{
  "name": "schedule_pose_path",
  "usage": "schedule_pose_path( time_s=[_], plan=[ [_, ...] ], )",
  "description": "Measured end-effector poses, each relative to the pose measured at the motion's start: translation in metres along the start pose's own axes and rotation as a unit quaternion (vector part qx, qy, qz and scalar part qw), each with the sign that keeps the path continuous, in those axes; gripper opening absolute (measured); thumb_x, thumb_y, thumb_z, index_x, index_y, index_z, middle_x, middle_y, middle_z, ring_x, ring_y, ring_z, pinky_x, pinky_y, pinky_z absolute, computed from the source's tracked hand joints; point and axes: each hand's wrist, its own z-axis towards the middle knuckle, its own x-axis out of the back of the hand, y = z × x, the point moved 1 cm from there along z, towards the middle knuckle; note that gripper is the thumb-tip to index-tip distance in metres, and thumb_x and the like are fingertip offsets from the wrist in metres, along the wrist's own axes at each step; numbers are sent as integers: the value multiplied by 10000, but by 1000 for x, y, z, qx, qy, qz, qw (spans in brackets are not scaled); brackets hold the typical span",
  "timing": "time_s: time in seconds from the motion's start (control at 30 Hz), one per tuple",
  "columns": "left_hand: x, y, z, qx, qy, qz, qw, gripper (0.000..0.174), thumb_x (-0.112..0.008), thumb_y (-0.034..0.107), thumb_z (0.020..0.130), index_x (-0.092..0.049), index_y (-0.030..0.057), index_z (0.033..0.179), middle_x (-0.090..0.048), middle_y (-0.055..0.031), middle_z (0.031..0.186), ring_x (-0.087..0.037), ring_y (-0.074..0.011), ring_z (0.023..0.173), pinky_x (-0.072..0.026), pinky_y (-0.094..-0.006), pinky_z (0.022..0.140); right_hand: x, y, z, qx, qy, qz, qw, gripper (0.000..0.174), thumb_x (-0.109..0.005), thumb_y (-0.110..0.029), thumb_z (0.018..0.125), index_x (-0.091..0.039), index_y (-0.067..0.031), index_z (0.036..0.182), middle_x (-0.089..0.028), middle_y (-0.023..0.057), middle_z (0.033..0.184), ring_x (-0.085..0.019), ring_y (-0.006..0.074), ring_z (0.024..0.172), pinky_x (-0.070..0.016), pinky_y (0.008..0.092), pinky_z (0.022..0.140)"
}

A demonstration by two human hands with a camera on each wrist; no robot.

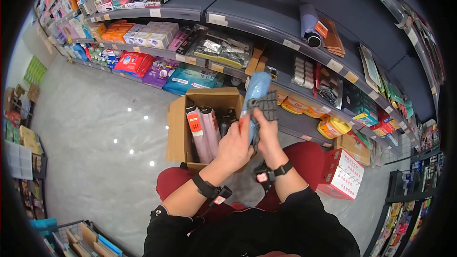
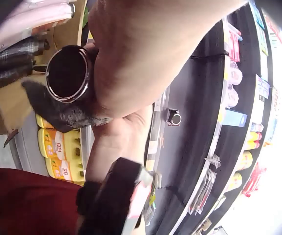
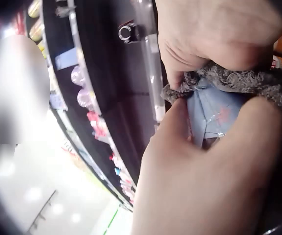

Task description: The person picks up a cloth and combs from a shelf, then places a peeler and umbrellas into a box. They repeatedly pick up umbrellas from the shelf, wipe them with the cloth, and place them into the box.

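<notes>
In the head view, my left hand (image 1: 234, 145) grips the lower part of a blue wrapped roll (image 1: 257, 85), tilted above the box's right side. Grey textured cloth (image 1: 266, 106) lies against the roll, pinched by my right hand (image 1: 267, 135). The left wrist view shows the roll's dark round end (image 2: 67, 73) by my left hand (image 2: 141, 49), with the cloth (image 2: 67, 115) beside it. In the right wrist view, the cloth (image 3: 229, 81) lies under my right hand (image 3: 219, 36), over the blue wrapping (image 3: 214, 110); my left hand (image 3: 209, 169) is around it.
An open cardboard box (image 1: 177, 131) holds pink rolls (image 1: 202, 133) and dark ones. Beyond it, a shelf edge (image 1: 266, 31) carries a purple-grey roll (image 1: 309, 21) and brown packets. Yellow tubs (image 1: 333, 127) sit on the lowest shelf. A red-and-white carton (image 1: 340, 173) stands by the right knee.
</notes>
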Motion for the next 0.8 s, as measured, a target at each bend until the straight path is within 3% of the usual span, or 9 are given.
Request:
schedule_pose_path(
  time_s=[0.07, 0.2, 0.27, 0.3, 0.43, 0.53, 0.6, 0.67, 0.8],
  plan=[
    [3, 5, 0, -35, 10, -6, 999, 927, -767, 132, 678, -256, -31, 1433, -462, -221, 1212, -572, -397, 1036, -508, -444, 845, 13, -4, 8, -21, -1, 64, 998, 343, -685, -78, 864, -584, -32, 1188, -656, 45, 1087, -629, 177, 959, -510, 323, 847],
    [-17, -12, 2, 86, 86, -349, 929, 888, -776, 229, 768, -250, 20, 1453, -439, -173, 1303, -557, -264, 1071, -534, -413, 825, 31, -4, 25, -24, -11, 121, 992, 375, -648, -88, 887, -550, -24, 1243, -644, 62, 1142, -629, 196, 1003, -511, 351, 880],
    [-4, -2, 4, 285, -144, -641, 697, 797, -725, 224, 837, -254, 75, 1462, -452, -143, 1306, -576, -260, 1025, -574, -375, 723, 33, -6, 29, 6, -26, 148, 989, 377, -639, -98, 893, -548, -22, 1252, -642, 61, 1149, -623, 194, 1019, -506, 357, 891],
    [0, 1, 4, 296, -172, -653, 675, 702, -696, 207, 869, -308, 117, 1446, -546, -92, 1174, -618, -204, 877, -573, -311, 564, 30, -9, 27, -8, -31, 153, 988, 376, -624, -89, 898, -544, -18, 1258, -640, 61, 1157, -620, 195, 1027, -503, 359, 899],
    [-9, -10, 8, 226, -71, -531, 814, 685, -722, 199, 821, -385, 91, 1407, -645, -55, 904, -547, -122, 469, -492, -269, 457, 13, -22, 3, 1, -14, 16, 1000, 313, -569, -95, 916, -576, -3, 1215, -658, 77, 1125, -632, 206, 1017, -498, 369, 899],
    [-20, -30, 11, 86, 151, -240, 955, 671, -721, 165, 747, -452, 44, 1350, -676, -204, 943, -671, -324, 717, -528, -420, 614, 0, -2, -27, 90, -122, -110, 982, 380, -668, -26, 815, -583, -12, 1185, -605, 80, 1214, -571, 196, 1111, -428, 341, 982],
    [-19, -37, 6, 77, 118, -165, 976, 616, -687, 117, 744, -462, 15, 1309, -631, -195, 872, -645, -381, 798, -514, -472, 691, -11, 4, -39, 222, -175, -267, 921, 418, -728, -60, 786, -588, -3, 1175, -615, 92, 1209, -572, 206, 1104, -427, 337, 977],
    [-17, -35, 2, 69, 61, 10, 996, 609, -709, 145, 720, -487, 21, 1274, -615, -177, 885, -636, -388, 810, -516, -476, 660, -17, 1, -31, 239, -139, -268, 923, 418, -747, -82, 772, -593, 15, 1148, -626, 103, 1177, -584, 209, 1073, -442, 335, 951],
    [9, -2, -5, 38, 39, 14, 998, 746, -734, 190, 724, -421, 67, 1390, -576, -151, 898, -641, -353, 736, -532, -436, 606, -11, -35, 35, 269, 9, -241, 933, 355, -753, -139, 793, -627, 3, 1093, -664, 82, 1059, -619, 202, 952, -477, 332, 861]
  ],
)
